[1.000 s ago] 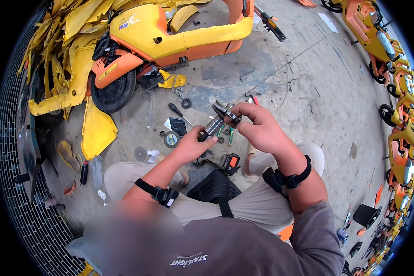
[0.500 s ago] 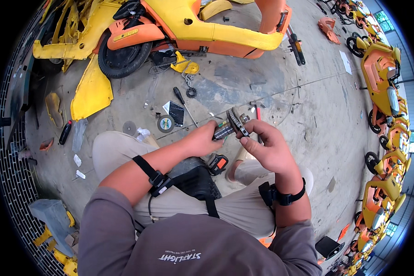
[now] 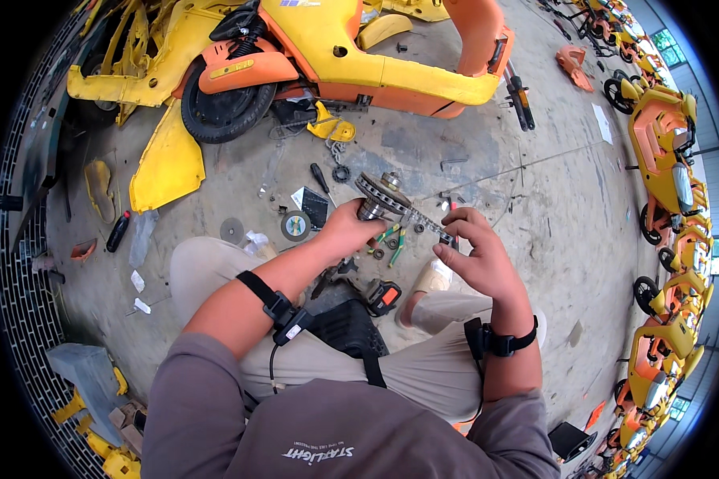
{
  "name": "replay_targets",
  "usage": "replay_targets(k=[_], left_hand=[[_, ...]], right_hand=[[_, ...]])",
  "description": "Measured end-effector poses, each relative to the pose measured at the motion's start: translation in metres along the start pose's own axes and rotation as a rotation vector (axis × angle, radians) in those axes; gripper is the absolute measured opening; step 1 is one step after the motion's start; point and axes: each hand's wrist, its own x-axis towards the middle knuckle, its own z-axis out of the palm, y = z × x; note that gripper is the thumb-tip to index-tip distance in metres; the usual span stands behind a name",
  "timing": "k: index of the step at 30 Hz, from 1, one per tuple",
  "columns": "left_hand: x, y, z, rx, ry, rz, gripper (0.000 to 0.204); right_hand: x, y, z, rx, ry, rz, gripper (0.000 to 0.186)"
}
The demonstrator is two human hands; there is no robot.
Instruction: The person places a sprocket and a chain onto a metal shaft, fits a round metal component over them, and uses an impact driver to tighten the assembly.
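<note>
My left hand (image 3: 348, 231) is closed around a metal shaft (image 3: 369, 210) that carries a toothed sprocket (image 3: 383, 194) at its upper end. A roller chain (image 3: 420, 218) lies along the sprocket's rim and stretches off to the right. Its free end sits between the thumb and fingers of my right hand (image 3: 482, 254). Just beyond and below the shaft, green-and-yellow handles (image 3: 397, 248) and small dark rings (image 3: 379, 255) lie on the floor. A cordless power tool with an orange-and-black battery (image 3: 386, 296) lies between my legs.
An orange-and-yellow scooter body (image 3: 351, 68) lies ahead. On the floor are a screwdriver (image 3: 319, 177), a round disc (image 3: 295, 226), a hex key (image 3: 454, 160) and a red-handled screwdriver (image 3: 117, 231). Several scooters (image 3: 659, 152) line the right side.
The sprocket has tilted flatter and shifted left. My right hand has moved right and down from it, drawing the chain out between both hands.
</note>
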Motion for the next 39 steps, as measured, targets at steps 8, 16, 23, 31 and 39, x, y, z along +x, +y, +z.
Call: replay_targets(k=[8,16,23,31,39], left_hand=[[-0.004,0.008,-0.004,-0.008,0.112,0.068,0.03],[-0.002,0.006,-0.017,0.03,0.117,0.063,0.025],[-0.008,0.003,-0.032,0.258,0.211,0.183,0.036],[-0.041,0.049,-0.058,0.599,0.397,0.499,0.037],[-0.052,0.077,-0.076,1.188,0.451,0.466,0.031]], right_hand=[[0.001,0.033,-0.005,-0.028,-0.144,0.205,0.033],[0.004,0.051,0.008,0.112,-0.195,0.312,0.035],[0.007,0.066,0.031,0.084,-0.193,0.263,0.039],[0.048,0.095,0.086,0.785,-0.386,0.389,0.051],[0.051,0.269,0.188,0.192,-0.048,0.87,0.048]])
